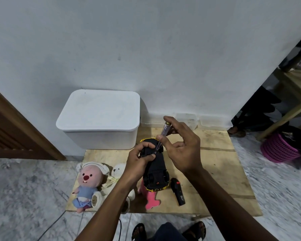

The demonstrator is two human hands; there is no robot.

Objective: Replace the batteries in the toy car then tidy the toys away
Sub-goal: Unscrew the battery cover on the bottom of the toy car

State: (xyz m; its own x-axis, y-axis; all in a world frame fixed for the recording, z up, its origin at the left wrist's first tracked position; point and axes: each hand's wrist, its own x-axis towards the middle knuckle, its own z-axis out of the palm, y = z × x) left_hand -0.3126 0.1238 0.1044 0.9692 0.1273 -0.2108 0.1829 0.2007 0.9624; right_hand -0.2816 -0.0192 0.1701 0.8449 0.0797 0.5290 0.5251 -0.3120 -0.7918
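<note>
Toy car (155,164): black with yellow trim, underside up, held above the plywood board (215,171) at centre; left hand (137,162) grip clamped on its far end. Right hand (181,150): grip pinched on a clear-handled screwdriver (161,136), tip down on the chassis. Black remote (177,191) at 5 o'clock of the car, plush toys (90,181) at 8 o'clock, lidded white box (101,117) at 11 o'clock.

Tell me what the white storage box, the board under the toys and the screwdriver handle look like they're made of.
The white storage box looks like matte plastic: smooth moulded walls, rounded corners, a fitted lid. The board seems to be bare plywood: pale wood grain, scuffs, no sheen. The screwdriver handle appears to be clear plastic, since you can see through it, with a brass-coloured, likely metal cap at its end.
</note>
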